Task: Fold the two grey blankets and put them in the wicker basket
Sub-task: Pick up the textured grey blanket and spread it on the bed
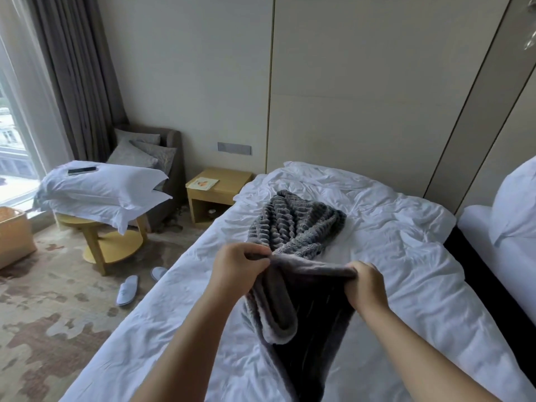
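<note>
1. Up close, left hand (240, 265) and right hand (367, 285) each pinch the grey blanket (290, 303) by its edge, stretching it above the bed (406, 256), likely to square a fold.
2. The wicker basket (14, 236) waits on the floor, far left.

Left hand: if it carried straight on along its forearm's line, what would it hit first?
Probably the ribbed grey heap on the bed, just beyond the left hand gripping the blanket. Depth is unclear: held high, the hand might pass above it.
</note>
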{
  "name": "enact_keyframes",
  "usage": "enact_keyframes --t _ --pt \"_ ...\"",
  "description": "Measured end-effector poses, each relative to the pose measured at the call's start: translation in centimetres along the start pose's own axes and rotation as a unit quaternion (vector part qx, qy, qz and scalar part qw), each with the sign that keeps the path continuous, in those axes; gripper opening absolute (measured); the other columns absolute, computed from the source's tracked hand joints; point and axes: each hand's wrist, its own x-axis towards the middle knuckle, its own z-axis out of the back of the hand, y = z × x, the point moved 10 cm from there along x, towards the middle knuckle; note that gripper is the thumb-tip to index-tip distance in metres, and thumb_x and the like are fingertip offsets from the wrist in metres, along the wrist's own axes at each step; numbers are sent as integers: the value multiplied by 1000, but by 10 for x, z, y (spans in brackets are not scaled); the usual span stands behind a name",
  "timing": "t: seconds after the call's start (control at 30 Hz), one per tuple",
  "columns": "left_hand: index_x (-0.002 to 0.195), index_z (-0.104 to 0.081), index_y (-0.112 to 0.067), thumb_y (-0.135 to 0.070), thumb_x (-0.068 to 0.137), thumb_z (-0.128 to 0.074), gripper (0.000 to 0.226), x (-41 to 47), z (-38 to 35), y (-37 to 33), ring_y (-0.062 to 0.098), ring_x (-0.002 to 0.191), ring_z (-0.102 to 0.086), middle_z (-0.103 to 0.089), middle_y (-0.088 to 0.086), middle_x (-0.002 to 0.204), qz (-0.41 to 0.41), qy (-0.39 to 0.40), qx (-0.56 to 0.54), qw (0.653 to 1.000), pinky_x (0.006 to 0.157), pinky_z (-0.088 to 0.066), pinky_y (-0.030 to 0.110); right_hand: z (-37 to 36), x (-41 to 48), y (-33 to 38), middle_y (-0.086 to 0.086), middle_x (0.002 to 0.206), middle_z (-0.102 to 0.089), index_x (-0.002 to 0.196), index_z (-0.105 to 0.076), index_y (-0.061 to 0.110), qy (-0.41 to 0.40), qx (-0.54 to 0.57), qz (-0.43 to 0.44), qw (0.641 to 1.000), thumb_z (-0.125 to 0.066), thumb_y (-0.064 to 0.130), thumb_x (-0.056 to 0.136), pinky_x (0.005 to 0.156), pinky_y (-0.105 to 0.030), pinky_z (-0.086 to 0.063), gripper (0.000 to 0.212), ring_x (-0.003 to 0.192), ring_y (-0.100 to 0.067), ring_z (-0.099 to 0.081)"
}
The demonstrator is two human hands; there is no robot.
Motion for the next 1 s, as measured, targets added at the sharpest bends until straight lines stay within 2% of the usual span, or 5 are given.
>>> enact_keyframes --t 0.17,0.3,0.57,0.73,1.0 --pt "72 -75 -31 1 79 -65 34 3 58 68 9 74 -64 -72 -10 80 117 -162 -116 973 74 -55 30 2 -27 -154 -19 111 -58 124 -52 -2 -49 304 -423 852 -45 3 92 85 -50 -51 33 104 -41 -58" --pt "80 -73 -31 4 74 -51 41 -8 75 127 18 87 -63 -72 -1 95 170 -190 38 966 76 -48 27 17 -36 -180 -13 82 -58 104 -58 -3 19 72 -338 938 -52 9 87 66 -34 -48 22 72 -30 -54" --pt "92 -56 -26 -25 90 -49 7 -139 -1 311 13 110 -60 -65 0 119 286 237 402 837 87 -43 18 -65 -80 -217 -33 116 -47 136 -32 -16 237 -169 -31 956 -31 -3 101 72 6 -28 37 87 14 -33" --pt "71 -60 -12 3 85 -50 23 -107 1 297 23 61 -51 -53 13 72 416 101 85 900 52 -43 28 -57 -109 -224 -10 98 -68 107 -62 -3 402 -334 -182 833 -69 13 82 63 -18 -49 30 82 -18 -65" --pt "116 -56 -18 -19 95 -53 21 17 50 208 21 96 -57 -62 7 107 177 -252 -62 949 83 -44 30 35 15 -105 3 96 -61 105 -63 27 -127 47 -70 988 -47 7 85 77 -32 -44 32 88 -23 -55"
